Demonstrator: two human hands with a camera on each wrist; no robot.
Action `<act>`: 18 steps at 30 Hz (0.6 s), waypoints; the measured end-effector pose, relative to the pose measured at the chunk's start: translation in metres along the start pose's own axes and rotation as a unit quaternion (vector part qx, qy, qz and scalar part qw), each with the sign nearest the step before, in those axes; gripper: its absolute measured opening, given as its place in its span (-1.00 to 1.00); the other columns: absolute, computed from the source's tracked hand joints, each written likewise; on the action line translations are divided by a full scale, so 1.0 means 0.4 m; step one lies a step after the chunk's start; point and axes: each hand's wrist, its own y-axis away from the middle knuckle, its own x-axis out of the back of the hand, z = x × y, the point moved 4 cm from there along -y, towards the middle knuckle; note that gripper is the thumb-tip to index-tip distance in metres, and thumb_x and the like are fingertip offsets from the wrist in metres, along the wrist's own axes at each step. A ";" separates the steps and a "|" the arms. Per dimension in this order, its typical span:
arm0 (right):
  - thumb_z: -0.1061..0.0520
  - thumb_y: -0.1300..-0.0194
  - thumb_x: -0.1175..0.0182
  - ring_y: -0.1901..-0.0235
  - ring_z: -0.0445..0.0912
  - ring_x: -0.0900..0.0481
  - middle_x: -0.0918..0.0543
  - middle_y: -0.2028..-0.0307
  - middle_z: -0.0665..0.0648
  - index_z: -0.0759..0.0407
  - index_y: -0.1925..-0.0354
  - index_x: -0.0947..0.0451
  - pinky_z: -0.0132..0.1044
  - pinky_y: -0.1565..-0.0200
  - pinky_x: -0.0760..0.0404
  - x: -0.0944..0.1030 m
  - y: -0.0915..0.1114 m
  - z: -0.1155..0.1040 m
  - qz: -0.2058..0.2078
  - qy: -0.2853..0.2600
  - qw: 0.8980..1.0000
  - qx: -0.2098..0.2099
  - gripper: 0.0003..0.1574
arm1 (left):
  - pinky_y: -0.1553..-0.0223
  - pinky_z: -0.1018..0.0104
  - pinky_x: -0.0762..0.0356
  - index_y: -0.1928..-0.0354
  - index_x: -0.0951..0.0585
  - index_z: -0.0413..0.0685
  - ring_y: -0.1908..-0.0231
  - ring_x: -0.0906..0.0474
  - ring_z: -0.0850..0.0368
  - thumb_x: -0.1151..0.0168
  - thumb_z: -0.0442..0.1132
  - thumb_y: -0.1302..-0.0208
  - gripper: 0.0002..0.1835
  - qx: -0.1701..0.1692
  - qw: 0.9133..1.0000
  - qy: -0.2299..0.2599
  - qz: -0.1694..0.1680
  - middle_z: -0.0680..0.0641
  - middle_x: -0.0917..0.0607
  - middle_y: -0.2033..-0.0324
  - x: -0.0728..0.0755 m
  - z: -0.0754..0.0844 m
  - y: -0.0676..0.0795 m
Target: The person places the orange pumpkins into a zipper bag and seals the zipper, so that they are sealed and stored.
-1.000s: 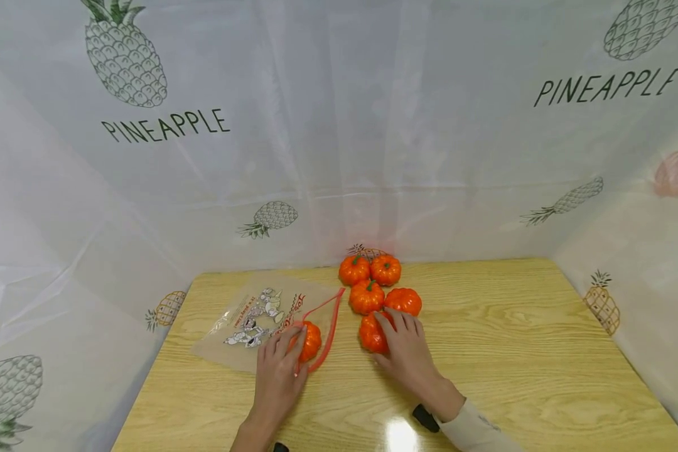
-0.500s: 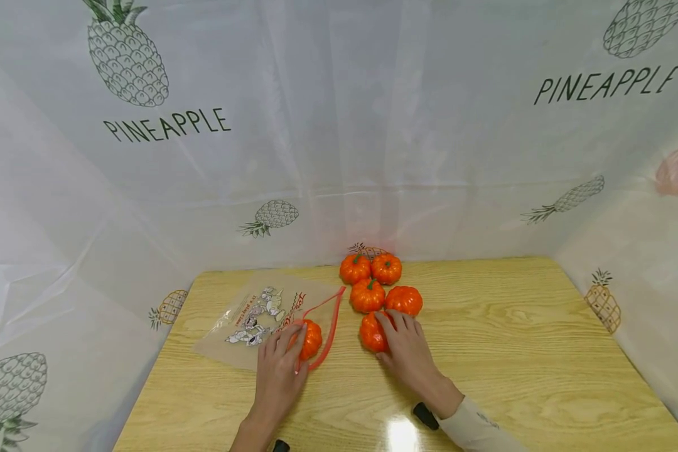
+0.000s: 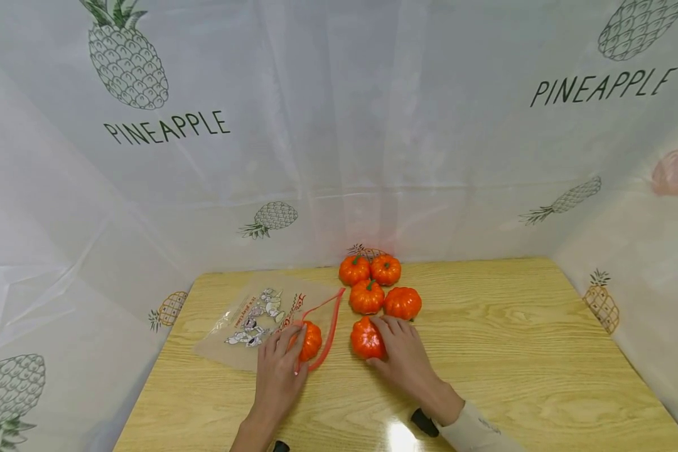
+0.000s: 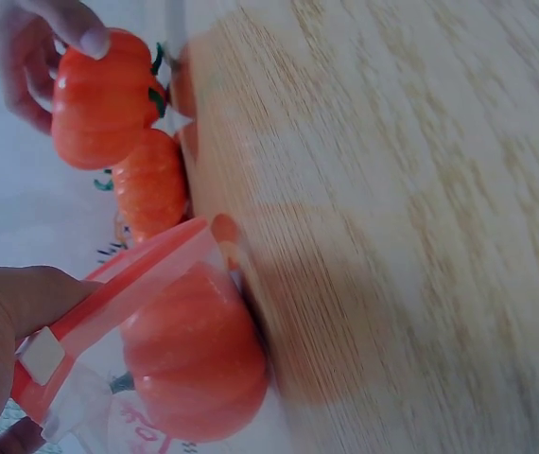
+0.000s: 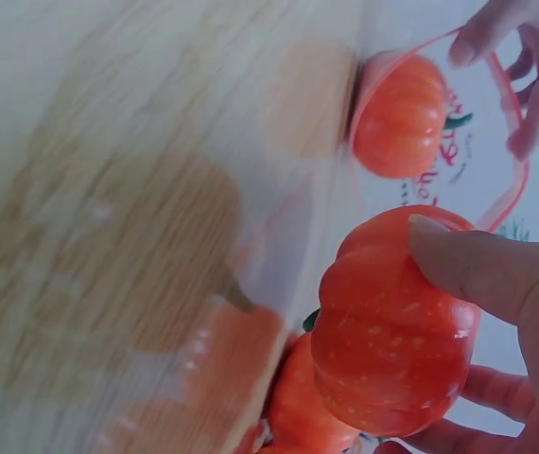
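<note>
My right hand [image 3: 409, 361] grips a small orange toy pumpkin [image 3: 367, 339]; in the right wrist view, thumb and fingers curl round this pumpkin [image 5: 392, 331] just off the wood. To its left, a clear printed zip bag [image 3: 226, 323] lies flat with its mouth facing right. My left hand [image 3: 279, 370] pinches the bag's red zip edge [image 4: 147, 279] and keeps the mouth parted. Inside, near that mouth, sits another pumpkin [image 4: 194, 359], seen through the plastic. The left fingertips beneath the edge are partly hidden.
Several more pumpkins [image 3: 366, 297] cluster behind the right hand, towards the back of the wooden table [image 3: 514, 351]. A white curtain [image 3: 429, 213] printed with pineapples encloses the table's back and sides.
My right hand has drawn the gripped pumpkin slightly left and nearer, away from the cluster, opening a gap to it. The left hand and bag hold still.
</note>
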 end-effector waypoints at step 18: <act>-0.09 -0.05 -0.68 -0.25 0.21 -0.52 -0.61 -0.25 0.20 0.19 -0.37 -0.50 0.19 -0.29 -0.49 -0.013 -0.044 -0.106 -0.032 -0.037 0.998 0.031 0.01 | -0.05 -0.07 -0.43 -0.08 -0.76 -0.29 -0.09 -0.54 -0.23 -0.69 -0.50 0.32 -0.30 0.002 1.000 0.000 0.006 -0.16 -0.68 -0.13 -0.003 0.007 0.004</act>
